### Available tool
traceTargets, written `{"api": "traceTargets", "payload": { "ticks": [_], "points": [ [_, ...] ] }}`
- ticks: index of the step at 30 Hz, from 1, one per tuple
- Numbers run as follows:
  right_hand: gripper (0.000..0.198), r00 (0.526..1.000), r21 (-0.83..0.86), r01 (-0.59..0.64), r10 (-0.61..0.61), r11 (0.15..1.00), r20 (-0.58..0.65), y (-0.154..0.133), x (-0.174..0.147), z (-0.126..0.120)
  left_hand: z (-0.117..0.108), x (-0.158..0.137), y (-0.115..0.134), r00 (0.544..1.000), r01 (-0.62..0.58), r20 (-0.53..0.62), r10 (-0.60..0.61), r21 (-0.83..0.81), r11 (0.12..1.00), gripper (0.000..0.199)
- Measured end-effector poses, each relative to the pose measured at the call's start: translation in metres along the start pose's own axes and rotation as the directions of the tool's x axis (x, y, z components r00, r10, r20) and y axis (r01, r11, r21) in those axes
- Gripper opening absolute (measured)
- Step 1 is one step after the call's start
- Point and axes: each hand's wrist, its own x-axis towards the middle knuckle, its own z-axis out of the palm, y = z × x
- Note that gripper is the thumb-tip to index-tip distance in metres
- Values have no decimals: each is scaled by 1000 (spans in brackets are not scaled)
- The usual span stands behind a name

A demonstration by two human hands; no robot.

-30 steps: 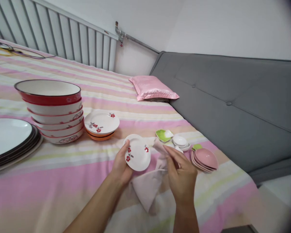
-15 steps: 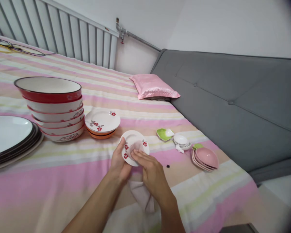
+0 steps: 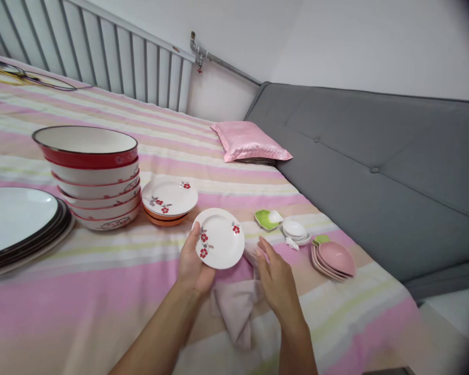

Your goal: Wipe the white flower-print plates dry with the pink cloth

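Note:
A small white plate [image 3: 222, 234] with red flowers rests in my left hand [image 3: 195, 268], tilted toward me. My left thumb lies on its rim and the fingers are under it, out of sight. Just right of the plate, my right hand [image 3: 276, 281] grips a pale pinkish cloth [image 3: 236, 312]; its loose end hangs below the plate. To the left, a larger white flowered plate [image 3: 172, 195] sits on orange dishes [image 3: 166, 219].
A tall stack of red-rimmed bowls [image 3: 97, 195] and dark-edged oval plates [image 3: 19, 219] stand left. On the right are a green leaf-shaped dish [image 3: 263, 220], small white dishes [image 3: 296, 229] and pink dishes [image 3: 336, 258]. A pink pillow [image 3: 250, 140] lies by the grey headboard [image 3: 359, 151].
My right hand and the cloth have moved off the plate's face to the right, uncovering it. My left hand still holds the plate. The view has shifted slightly.

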Motion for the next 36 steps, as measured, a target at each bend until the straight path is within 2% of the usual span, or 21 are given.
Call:
{"api": "traceTargets", "payload": {
  "ticks": [1,3,7,9,13,17,20,23,25,28,36],
  "points": [
    [50,999,120,-43,44,992,-8,-2,1,3,-1,0,0,1000,18,1,-18,0,1000,27],
    [55,991,359,-134,127,924,42,-7,2,11,-2,1,-1,998,67,20,-67,10,998,28],
    [51,965,661,-261,214,704,153,-13,5,25,-5,1,4,977,188,101,-190,33,982,37],
    [44,961,728,-274,206,628,184,-15,6,30,-6,0,9,962,239,125,-241,35,970,43],
    [36,948,771,-319,198,552,251,-23,8,37,-9,1,20,952,271,143,-273,27,962,51],
    [31,941,843,-327,226,427,250,-37,19,35,-14,6,27,931,286,250,-267,-39,958,63],
    [28,952,886,-295,194,359,238,-56,37,30,-21,16,28,946,225,255,-199,-76,971,53],
    [28,967,885,-254,126,391,222,-79,60,29,-28,27,26,978,156,136,-156,7,988,39],
    [27,971,868,-236,72,436,228,-95,74,35,-32,32,23,980,174,81,-183,114,978,33],
    [27,957,818,-271,50,507,286,-113,94,53,-35,34,21,972,219,32,-231,212,952,28],
    [23,943,748,-292,46,597,331,-128,125,110,-42,40,19,975,203,-129,-182,175,963,14]
  ]
}}
